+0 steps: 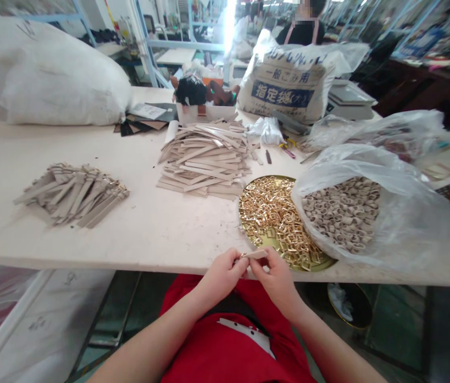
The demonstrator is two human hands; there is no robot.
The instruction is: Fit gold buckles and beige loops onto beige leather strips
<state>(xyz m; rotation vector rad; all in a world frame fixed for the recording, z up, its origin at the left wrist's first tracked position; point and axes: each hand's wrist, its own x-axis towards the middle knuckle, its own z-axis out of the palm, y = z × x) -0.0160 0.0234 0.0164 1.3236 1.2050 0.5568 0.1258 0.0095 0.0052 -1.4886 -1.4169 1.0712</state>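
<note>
My left hand (222, 275) and my right hand (275, 276) meet at the table's front edge, both pinched on a small beige strap (256, 254) that has a gold buckle at its left end. Just beyond my hands lies a round gold tray (273, 243) heaped with gold buckles (272, 210). To the right of it, an open clear plastic bag (400, 213) holds many small beige loops (344, 213). A big pile of loose beige straps (207, 159) sits in the table's middle. A smaller pile of straps (73, 194) lies at the left.
A large white sack (41, 74) lies at the back left, and a printed bag (289, 80) stands at the back. A white box (205, 111) holds dark pieces. More plastic bags (388, 133) crowd the right. Another person (302, 26) works behind the table.
</note>
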